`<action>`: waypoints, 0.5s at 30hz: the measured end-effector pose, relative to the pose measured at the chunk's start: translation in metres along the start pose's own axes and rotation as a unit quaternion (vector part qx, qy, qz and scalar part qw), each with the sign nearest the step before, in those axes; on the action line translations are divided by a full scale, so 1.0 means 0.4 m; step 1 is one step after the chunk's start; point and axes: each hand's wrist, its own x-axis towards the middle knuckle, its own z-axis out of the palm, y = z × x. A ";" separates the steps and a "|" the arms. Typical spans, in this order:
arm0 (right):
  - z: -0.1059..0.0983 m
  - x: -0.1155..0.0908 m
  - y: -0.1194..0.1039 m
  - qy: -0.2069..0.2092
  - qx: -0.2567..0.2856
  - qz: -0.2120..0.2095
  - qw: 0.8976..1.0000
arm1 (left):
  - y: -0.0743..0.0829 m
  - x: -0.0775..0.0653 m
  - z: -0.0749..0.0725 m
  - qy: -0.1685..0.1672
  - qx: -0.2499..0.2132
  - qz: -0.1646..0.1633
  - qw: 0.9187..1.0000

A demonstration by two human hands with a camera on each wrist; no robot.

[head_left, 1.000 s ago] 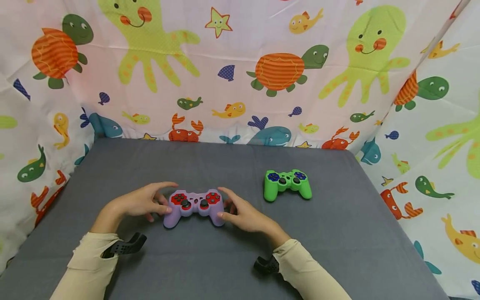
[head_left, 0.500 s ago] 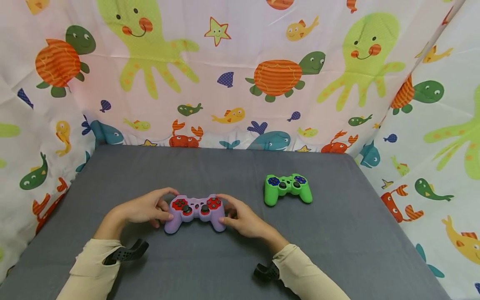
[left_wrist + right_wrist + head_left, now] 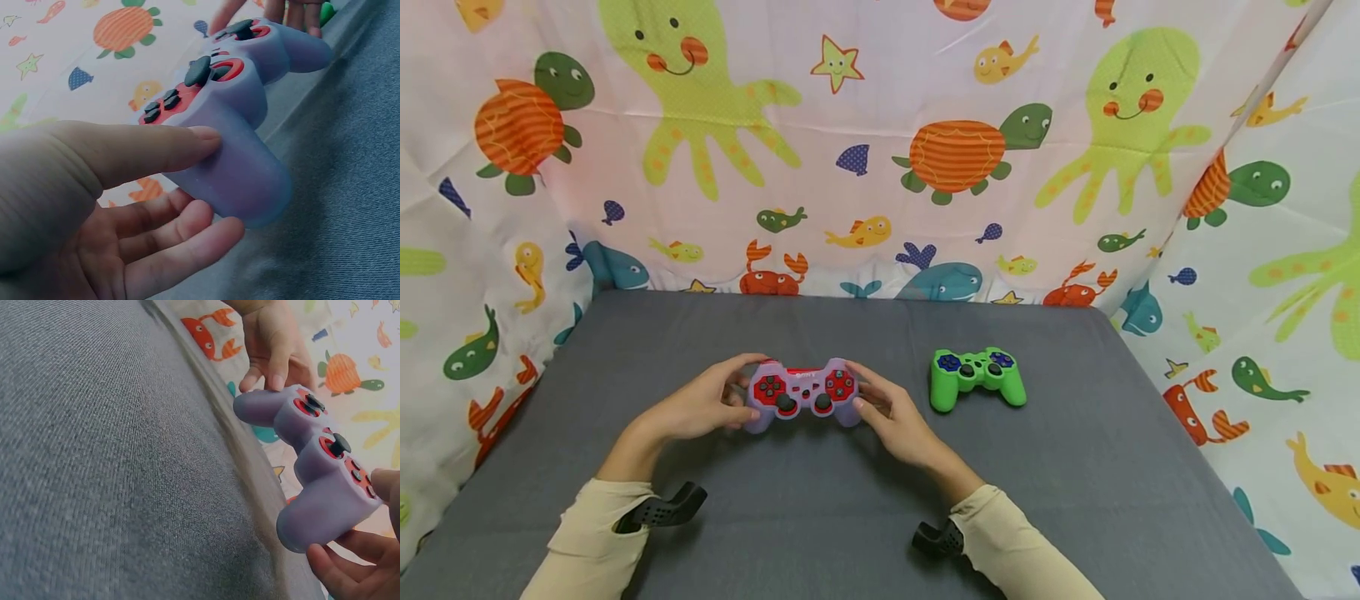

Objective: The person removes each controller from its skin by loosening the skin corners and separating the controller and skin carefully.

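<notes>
A purple game controller (image 3: 805, 385) with red button areas and black thumbsticks is held above the grey table, its face tilted up towards me. My left hand (image 3: 700, 408) grips its left end; in the left wrist view the thumb presses on the purple handle (image 3: 250, 165), with the other fingers curled beneath. On the right end, my right hand (image 3: 898, 423) pinches the controller between thumb and fingers. The right wrist view shows the controller's underside edge (image 3: 325, 509) clear of the cloth. A green game controller (image 3: 976, 377) with blue button areas lies to the right, apart from both hands.
Grey cloth covers the table (image 3: 820, 517). Behind it and at both sides hangs a white curtain (image 3: 880, 108) printed with sea animals. A black strap device (image 3: 662, 507) sits on the left wrist, and another black strap device (image 3: 936, 540) on the right wrist.
Both hands have closed on the purple controller's ends and raised it off the table, tipping its face towards me. It has shifted slightly right. The green controller stays where it was.
</notes>
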 end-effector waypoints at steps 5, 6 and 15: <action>-0.001 0.004 -0.003 0.030 0.002 -0.011 0.999 | 0.004 0.009 0.007 0.017 0.005 0.013 1.000; -0.001 0.004 -0.002 0.034 0.000 -0.011 0.999 | 0.006 0.009 0.010 0.019 0.008 0.016 1.000; 0.002 0.004 0.010 0.077 0.007 0.005 0.997 | 0.021 0.010 0.033 0.016 0.026 0.020 0.999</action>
